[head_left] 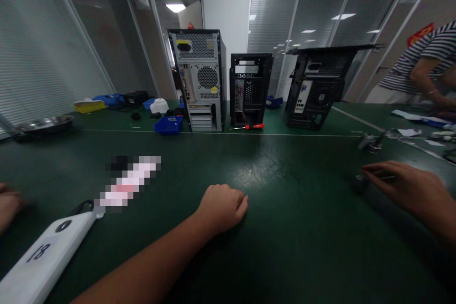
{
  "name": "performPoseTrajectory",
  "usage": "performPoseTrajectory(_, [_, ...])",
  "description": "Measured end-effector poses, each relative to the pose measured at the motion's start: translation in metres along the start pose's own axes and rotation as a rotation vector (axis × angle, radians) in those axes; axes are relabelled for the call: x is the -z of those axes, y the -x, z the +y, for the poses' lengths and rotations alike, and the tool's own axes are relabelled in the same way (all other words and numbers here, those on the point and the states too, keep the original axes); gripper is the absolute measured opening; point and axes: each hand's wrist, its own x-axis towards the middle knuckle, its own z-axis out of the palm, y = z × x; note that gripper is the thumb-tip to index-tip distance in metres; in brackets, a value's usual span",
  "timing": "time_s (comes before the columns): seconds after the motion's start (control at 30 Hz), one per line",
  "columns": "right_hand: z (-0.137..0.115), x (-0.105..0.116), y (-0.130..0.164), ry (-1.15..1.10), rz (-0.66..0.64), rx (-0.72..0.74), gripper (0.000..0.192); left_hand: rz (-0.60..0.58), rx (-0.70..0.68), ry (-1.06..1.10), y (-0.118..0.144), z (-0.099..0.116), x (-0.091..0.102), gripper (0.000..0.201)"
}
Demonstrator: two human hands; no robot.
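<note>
Fingers first: your right hand [409, 190] comes in from the right edge of the green work mat [285, 228] with its fingers stretched long and pointing left. Their tips meet a small dark part [358, 184] that lies on the mat just left of them. You cannot tell from this angle whether the tips pinch that part or only rest against it, and it is too dark and blurred to name or to give a long axis. A thin pale sliver shows by the fingers, equally unclear. Your left hand [223, 206] is curled into a closed fist in the middle of the mat, knuckles down, with nothing visible inside it. It sits well apart from the dark part, so your right hand is much the nearer. Just beyond your right hand lie some small metal pieces [370, 141]. Near your left forearm a white tag marked 18 [39, 256] lies slantwise, its far end lost under a pixelated patch. Another hand [7, 204] is cut off at the left edge, so its fingers cannot be read. Across the mat stand three computer cases: a silver-backed tower [199, 80], an empty black case [249, 88] and a tilted black case [317, 88]. A red-handled screwdriver [254, 126] and a blue parts bin [168, 125] lie at their feet. A person in a striped shirt [427, 57] works at the far right, partly out of frame.
</note>
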Motion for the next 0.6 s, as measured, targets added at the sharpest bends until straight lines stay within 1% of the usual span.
performPoseTrajectory(0.07, [0.002,-0.001,-0.001,-0.011,-0.059,-0.036,0.045,0.01,-0.009,-0.003,0.0,0.0,0.0,0.053])
performPoseTrajectory(0.13, [0.002,-0.003,-0.001,-0.029,-0.09,-0.037,0.043,0.014,-0.005,-0.004,0.0,-0.001,-0.001,0.053])
performPoseTrajectory(0.37, [0.003,-0.01,0.001,-0.026,-0.025,0.096,0.043,0.001,-0.009,0.01,0.0,-0.001,0.0,0.052])
performPoseTrajectory(0.5, [0.005,-0.011,0.0,-0.036,-0.044,0.081,0.043,0.0,-0.006,0.024,0.0,-0.001,0.0,0.053])
performPoseTrajectory(0.6, [0.003,-0.01,0.001,-0.038,-0.026,0.053,0.043,0.002,-0.004,0.02,0.0,-0.001,-0.001,0.053])
